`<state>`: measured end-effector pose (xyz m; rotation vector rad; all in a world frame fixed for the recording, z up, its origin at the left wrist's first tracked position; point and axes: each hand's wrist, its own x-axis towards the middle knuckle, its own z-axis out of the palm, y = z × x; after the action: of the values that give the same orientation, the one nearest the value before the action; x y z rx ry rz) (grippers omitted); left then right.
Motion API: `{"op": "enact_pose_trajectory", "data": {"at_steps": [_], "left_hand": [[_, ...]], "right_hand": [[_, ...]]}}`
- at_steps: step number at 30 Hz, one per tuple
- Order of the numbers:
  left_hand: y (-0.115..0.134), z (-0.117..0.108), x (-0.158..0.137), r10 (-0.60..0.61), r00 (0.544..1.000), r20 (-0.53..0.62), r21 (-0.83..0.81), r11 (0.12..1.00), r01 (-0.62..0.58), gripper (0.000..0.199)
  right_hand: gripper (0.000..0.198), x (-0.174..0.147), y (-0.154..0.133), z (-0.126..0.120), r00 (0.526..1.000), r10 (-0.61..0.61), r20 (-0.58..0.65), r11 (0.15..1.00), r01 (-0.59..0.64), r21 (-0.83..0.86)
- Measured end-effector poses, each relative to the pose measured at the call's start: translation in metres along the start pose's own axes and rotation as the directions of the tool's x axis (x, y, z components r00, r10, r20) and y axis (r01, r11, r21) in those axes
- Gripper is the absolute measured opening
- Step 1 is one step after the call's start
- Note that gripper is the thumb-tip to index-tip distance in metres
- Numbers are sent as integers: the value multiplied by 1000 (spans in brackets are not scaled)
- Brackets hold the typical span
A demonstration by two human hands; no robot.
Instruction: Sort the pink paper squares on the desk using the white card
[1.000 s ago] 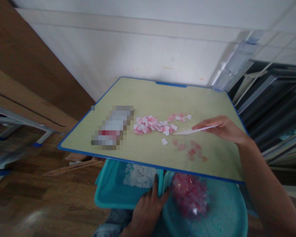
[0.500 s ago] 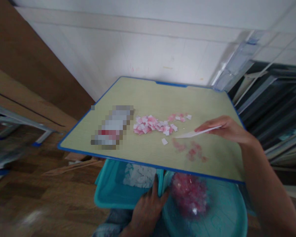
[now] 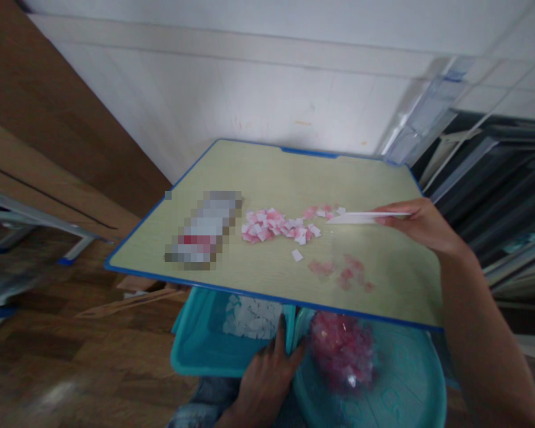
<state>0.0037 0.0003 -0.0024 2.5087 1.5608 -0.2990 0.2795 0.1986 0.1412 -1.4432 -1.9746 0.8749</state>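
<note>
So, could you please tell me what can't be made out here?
In the head view:
Pixelated object: mosaic hides what it is.
Heaped pieces: too small and overlapped to count.
Teal bin: far end hidden by the board.
Round basin: near edge cut off by the picture's bottom.
Right hand: some fingers hidden by the hand itself.

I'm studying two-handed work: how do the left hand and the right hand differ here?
Hold: the right hand grips a thin white strip; the left hand has its fingers at the right rim of the teal bin, its grip unclear.
Place: the right hand is over the board; the left hand is on its near side.
Shared: both are bare.
</note>
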Motion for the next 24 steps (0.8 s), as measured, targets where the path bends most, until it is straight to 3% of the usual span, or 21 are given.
{"op": "enact_pose_trajectory", "data": {"at_steps": [3, 6, 13, 24], "left_hand": [[0, 2, 0, 4, 1000, -3, -2, 1000, -4, 49], [0, 0, 1, 1, 1000, 9, -4, 1000, -1, 47], [0, -4, 2, 5, 999, 38, -11, 1000, -5, 48], [0, -6, 2, 14, 1000, 25, -9, 1000, -14, 49]], "right_hand": [[39, 0, 0, -4, 983, 47, 176, 999, -43, -25], [37, -2, -1, -7, 942, -5, 336, 999, 15, -30], [39, -1, -1, -3, 987, 22, 159, 1000, -23, 4], [38, 3, 4, 1, 979, 15, 205, 1000, -16, 3]]}}
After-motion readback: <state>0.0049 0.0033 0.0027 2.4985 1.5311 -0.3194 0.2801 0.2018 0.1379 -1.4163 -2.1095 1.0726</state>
